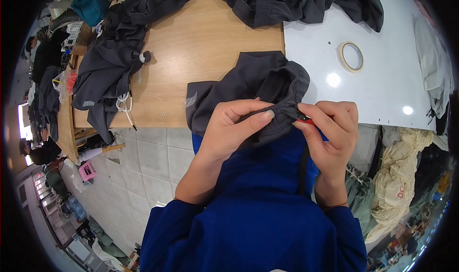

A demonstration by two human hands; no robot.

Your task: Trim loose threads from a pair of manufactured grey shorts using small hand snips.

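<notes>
A dark grey garment with a gathered elastic waistband lies over the front edge of the table, partly hanging toward me. My left hand pinches the waistband between thumb and fingers. Opposite it, my right hand grips a small pair of thread snips with red and black handles. The dark blade tips touch the waistband, close to my left thumb. Whether the blades are apart is too small to tell.
More dark garments lie at the far edge and at the left, where a white drawstring hangs loose. A tape roll rests on the white tabletop. Cream cloth sacks stand at the right. Other people sit far left.
</notes>
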